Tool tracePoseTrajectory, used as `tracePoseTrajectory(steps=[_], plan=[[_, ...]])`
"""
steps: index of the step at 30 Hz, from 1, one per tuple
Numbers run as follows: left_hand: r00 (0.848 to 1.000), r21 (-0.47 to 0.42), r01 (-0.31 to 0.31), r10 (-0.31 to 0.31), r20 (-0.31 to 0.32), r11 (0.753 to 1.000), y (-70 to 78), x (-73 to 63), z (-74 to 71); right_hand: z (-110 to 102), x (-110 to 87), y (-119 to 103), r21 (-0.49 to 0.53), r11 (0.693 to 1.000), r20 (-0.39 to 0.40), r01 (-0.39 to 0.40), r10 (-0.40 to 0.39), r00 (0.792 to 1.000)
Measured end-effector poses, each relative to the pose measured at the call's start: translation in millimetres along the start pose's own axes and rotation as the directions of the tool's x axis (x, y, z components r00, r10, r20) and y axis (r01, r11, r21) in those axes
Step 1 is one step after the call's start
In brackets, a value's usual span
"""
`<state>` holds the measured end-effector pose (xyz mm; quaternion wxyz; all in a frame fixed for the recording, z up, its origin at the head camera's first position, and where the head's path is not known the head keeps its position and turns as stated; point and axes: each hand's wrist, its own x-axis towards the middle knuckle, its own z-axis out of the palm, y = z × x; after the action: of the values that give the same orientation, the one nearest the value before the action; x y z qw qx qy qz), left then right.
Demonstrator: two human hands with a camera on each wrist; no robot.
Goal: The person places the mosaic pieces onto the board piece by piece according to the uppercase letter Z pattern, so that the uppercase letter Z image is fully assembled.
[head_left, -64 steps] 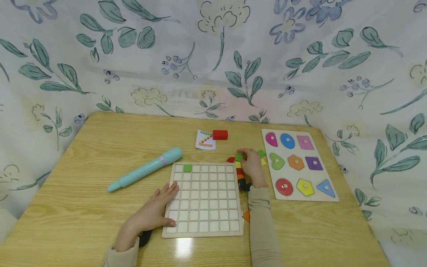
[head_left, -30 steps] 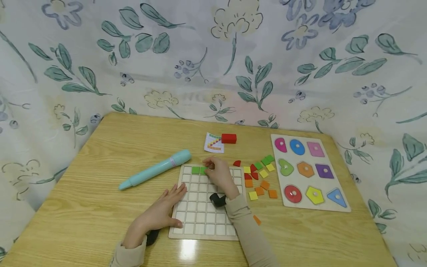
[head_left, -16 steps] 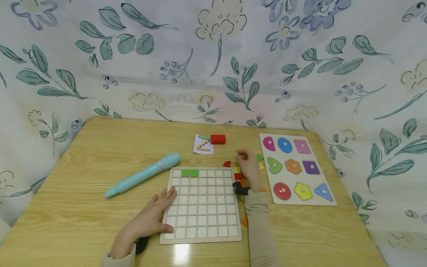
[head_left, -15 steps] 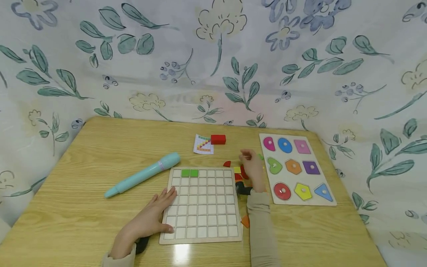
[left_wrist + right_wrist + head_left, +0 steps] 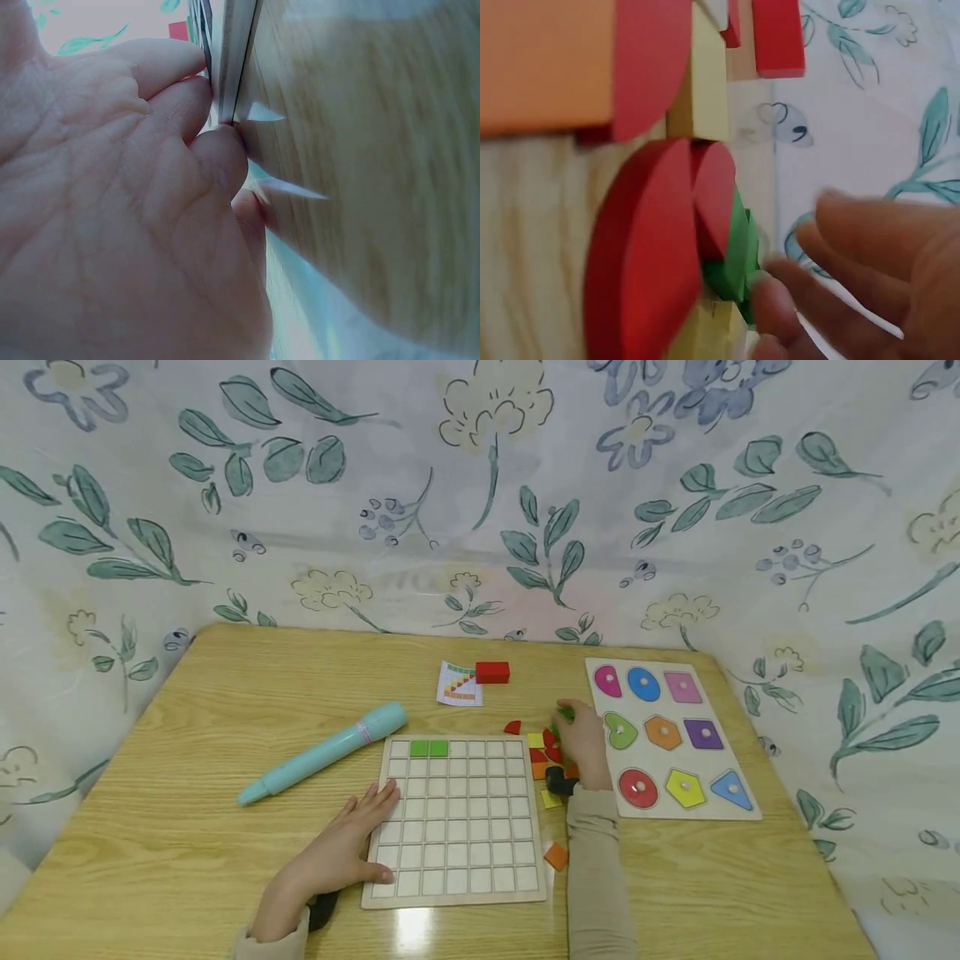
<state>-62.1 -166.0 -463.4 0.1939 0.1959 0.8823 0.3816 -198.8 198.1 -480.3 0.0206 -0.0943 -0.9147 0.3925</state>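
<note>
A square wooden grid board lies at the middle of the table, with two green square tiles side by side in its top row. My left hand rests on its left edge, fingers spread on the rim; the left wrist view shows fingertips against the board's side. My right hand reaches into the pile of coloured tiles right of the board. In the right wrist view its fingers are right at the green blocks, thumb apart from them. Red quarter-round pieces lie in front.
Behind the board lie a paper pattern card and a red block. A turquoise pen-shaped object lies on the left. A shape-puzzle board is at the right. An orange tile sits near the board's lower right corner.
My right hand set a second green tile beside the first in the top row, then went back right to the pile and further among its green tiles. My left hand stayed on the board.
</note>
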Motion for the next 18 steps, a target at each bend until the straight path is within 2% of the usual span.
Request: tracePoseTrajectory(steps=[3, 6, 8, 13, 18], plan=[[1.0, -0.007, 0.001, -0.001, 0.003, 1.0, -1.0, -1.6, -0.1, 0.1, 1.1, -1.4, -0.013, 1.0, -0.053, -0.01, 0.009, 0.999], [1.0, -0.007, -0.004, 0.004, 0.009, 1.0, -1.3, -0.8, 0.5, -2.1, 1.3, 2.9, -0.071, 0.996, -0.08, -0.046, 0.04, 0.996], [1.0, -0.006, -0.004, 0.004, 0.01, 1.0, -1.5, -1.0, 0.4, -2.0, 1.4, 4.3, -0.101, 0.993, -0.057, -0.053, 0.047, 0.997], [1.0, -0.001, -0.007, 0.007, 0.001, 1.0, -1.2, -0.5, -0.6, -0.3, 4.7, 1.6, -0.083, 0.996, -0.007, -0.029, 0.028, 1.0], [1.0, 0.015, -0.01, 0.01, -0.005, 1.0, -0.7, -2.1, 0.0, 1.9, 3.3, -0.5, -0.141, 0.99, 0.052, -0.009, 0.016, 0.999]])
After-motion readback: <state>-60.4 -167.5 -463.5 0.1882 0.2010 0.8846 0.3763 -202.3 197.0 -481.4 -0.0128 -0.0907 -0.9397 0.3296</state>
